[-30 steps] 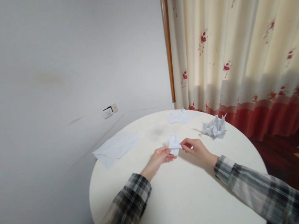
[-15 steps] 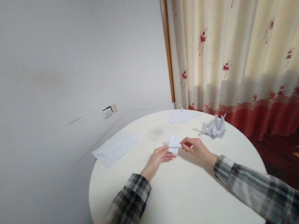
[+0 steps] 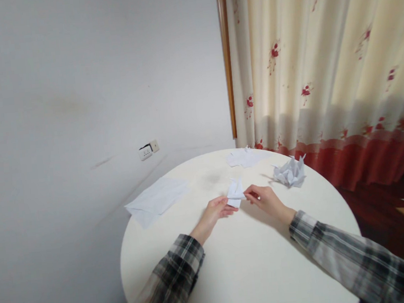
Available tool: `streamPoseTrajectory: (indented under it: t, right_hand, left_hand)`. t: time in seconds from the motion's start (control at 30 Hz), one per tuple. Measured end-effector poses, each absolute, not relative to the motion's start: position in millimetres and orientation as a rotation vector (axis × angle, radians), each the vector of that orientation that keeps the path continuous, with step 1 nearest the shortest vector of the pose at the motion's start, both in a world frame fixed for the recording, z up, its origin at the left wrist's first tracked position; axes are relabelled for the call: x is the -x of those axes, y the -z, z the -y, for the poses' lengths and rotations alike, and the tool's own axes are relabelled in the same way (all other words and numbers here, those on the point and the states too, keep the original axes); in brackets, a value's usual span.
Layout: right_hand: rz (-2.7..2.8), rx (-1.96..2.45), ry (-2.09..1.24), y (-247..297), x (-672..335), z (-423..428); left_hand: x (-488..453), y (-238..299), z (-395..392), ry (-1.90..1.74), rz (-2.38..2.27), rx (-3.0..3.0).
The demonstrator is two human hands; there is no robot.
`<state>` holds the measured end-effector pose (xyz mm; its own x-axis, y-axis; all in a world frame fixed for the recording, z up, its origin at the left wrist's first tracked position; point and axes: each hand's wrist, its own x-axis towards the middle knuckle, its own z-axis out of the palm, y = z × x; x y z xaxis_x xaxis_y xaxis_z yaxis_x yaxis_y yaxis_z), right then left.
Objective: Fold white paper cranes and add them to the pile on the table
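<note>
A small piece of folded white paper [image 3: 234,189] is held between my two hands above the middle of the round table. My left hand [image 3: 217,210] grips its left edge, thumb on top and fingers underneath. On the other side, my right hand [image 3: 264,200] pinches the paper's right edge between thumb and fingertips. One pointed flap stands up at the far side of the paper, and a crosswise fold runs between the two hands. Its finer creases are too small to make out.
White sheets [image 3: 158,198] lie at the left of the round white table [image 3: 263,269]. More flat paper [image 3: 245,157] is at the far edge. A cluster of folded paper pieces [image 3: 290,172] stands at the right. A wall and a curtain [image 3: 297,66] rise behind.
The fingers of my left hand have drawn in slightly under the paper. Otherwise both hands and the paper stay almost in place.
</note>
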<state>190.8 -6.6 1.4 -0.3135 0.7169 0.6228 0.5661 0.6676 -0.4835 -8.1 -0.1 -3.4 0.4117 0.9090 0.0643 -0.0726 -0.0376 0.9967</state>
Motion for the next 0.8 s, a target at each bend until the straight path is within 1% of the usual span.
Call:
streamPoseTrajectory:
  t: [0.2,0.37,0.6,0.8]
  right_hand:
    - [2.084,0.942,-0.093,-4,-193,7]
    - [2.068,0.956,-0.169,-6,-192,8]
    - [1.869,1.005,-0.562,-11,-184,9]
    - [1.575,1.018,-1.143,-14,-179,3]
  left_hand:
    - [8,1,3,-0.962,-0.828,-1.397]
    - [7,-1,3,-0.998,-0.855,-1.4]
    - [7,0,-2,-1.089,-0.912,-1.463]
    - [6,0,-1,-1.195,-0.925,-1.558]
